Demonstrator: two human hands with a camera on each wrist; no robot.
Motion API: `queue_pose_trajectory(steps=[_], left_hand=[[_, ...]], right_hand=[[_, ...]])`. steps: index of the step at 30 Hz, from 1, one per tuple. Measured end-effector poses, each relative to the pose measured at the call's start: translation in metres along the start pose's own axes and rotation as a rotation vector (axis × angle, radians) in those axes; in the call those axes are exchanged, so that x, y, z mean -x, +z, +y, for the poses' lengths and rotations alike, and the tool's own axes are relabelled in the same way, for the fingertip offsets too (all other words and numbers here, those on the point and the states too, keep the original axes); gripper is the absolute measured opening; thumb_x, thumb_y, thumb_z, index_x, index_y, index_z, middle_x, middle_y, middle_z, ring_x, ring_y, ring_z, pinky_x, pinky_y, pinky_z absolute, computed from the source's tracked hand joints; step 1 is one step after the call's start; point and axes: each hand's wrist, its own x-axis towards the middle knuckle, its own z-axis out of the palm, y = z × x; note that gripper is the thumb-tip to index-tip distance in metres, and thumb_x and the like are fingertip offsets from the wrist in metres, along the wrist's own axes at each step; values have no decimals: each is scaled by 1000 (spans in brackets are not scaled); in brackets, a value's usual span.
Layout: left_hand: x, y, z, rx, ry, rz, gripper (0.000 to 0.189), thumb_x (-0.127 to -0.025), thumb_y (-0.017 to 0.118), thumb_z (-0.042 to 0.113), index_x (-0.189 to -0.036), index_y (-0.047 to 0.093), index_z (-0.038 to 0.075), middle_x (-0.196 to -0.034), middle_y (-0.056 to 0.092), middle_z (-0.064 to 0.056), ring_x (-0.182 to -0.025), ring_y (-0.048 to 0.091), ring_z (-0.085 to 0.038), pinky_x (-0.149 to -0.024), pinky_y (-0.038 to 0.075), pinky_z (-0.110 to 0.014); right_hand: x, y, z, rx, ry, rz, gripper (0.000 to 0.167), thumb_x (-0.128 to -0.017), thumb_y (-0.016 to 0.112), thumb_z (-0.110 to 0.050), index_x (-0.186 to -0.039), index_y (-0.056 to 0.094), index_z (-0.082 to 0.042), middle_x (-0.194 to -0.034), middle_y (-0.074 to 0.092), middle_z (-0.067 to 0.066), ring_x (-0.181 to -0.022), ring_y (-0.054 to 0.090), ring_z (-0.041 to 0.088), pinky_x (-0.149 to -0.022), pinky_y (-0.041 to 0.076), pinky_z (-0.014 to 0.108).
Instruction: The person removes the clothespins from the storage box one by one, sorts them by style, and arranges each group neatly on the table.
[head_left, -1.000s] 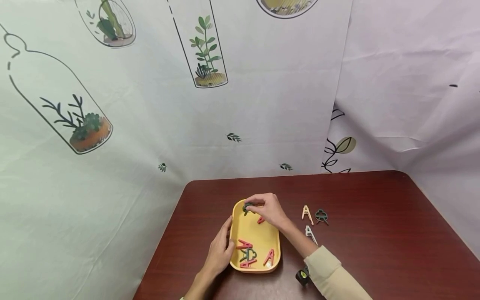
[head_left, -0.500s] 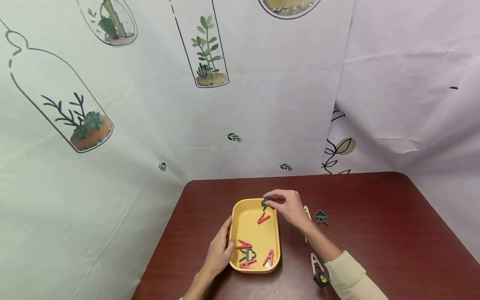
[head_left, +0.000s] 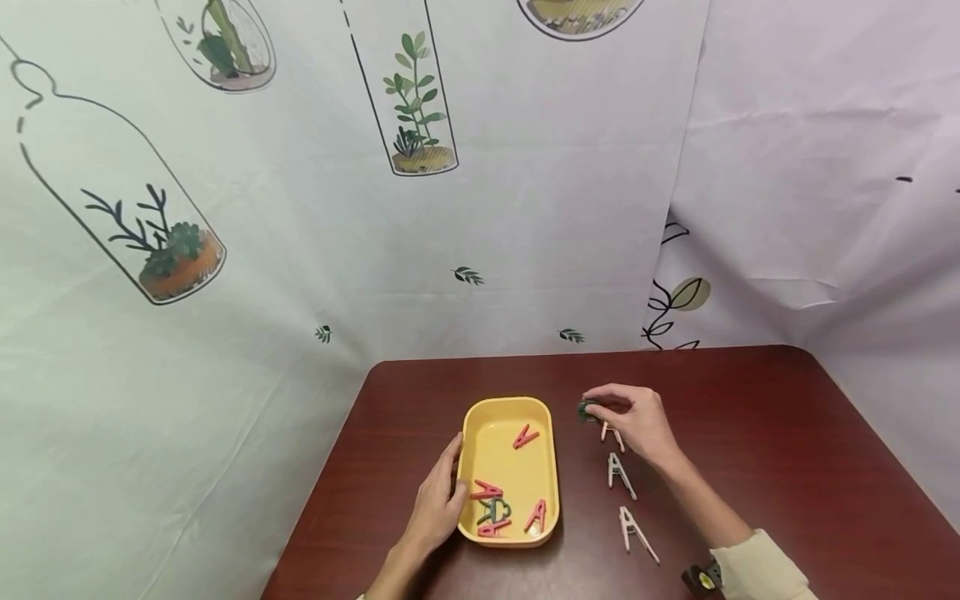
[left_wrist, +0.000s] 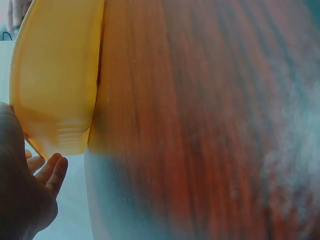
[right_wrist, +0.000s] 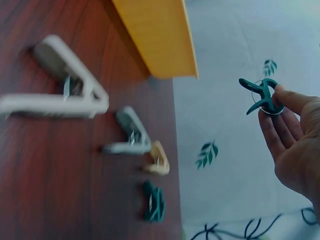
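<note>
Right hand (head_left: 633,421) has a green spring clip (head_left: 587,410) in a pinch, thumb and finger closed down to the clip's own width. Right wrist view has the clip up off the table, its two prongs spread apart. From the head view, clip appears just to the right of the tray's far end, near a peach clothespin (head_left: 612,437).

Left hand (head_left: 437,497) is on the yellow tray (head_left: 507,405), left side. Fingers fairly straight along the outer wall, thumb up at the rim: steadying contact, spread loosely, not a clench. How hard it presses, can't tell.

Tray contents: one red clothespin (head_left: 525,437) toward the far end; second red clothespin (head_left: 487,490) near the left wall; third red clothespin (head_left: 493,528) in the near left area; fourth red clothespin (head_left: 536,516) near right. Another green clip (head_left: 496,510) sits between the second and third, very close to both.

Right of the tray, rough line on the dark red wooden table (head_left: 750,433): the peach one farthest, partly behind the right hand, then a grey-white clothespin (head_left: 620,477), then a white clothespin (head_left: 636,533) nearest. Right wrist view also picks up a loose green clip (right_wrist: 154,202) beside the peach one.

Backdrop: pale cloth (head_left: 525,217) printed with plants.
</note>
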Motion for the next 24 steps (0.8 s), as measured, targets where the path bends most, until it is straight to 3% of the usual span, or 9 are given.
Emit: queue_pose_trajectory(steps=[5,12,24], left_hand=[[0,0,0,2,-10,-2,73,-94,62,-1,-163,39,6,-154,56,-13,-122,66,-22,-101,53,-50],[0,0,-1,1,-13,-2,73,-94,62,-1,-163,40,7,-156,56,-11,-124,66,-20,-102,53,-50],[0,0,-1,-3,-11,1,72,-94,62,0,-163,40,6,-156,55,-9,-121,66,-20,-101,54,-49]], right_hand=[[14,-20,11,92,37,37,17,-85,88,-6,-102,84,-9,-92,81,5,-78,78,16,-63,55,19],[36,-40,24,162,66,68,19,-83,88,-4,-101,84,-6,-91,81,7,-73,74,8,-58,53,18],[63,-55,48,224,140,57,18,-84,87,-3,-102,83,-4,-92,81,10,-75,73,1,-62,53,17]])
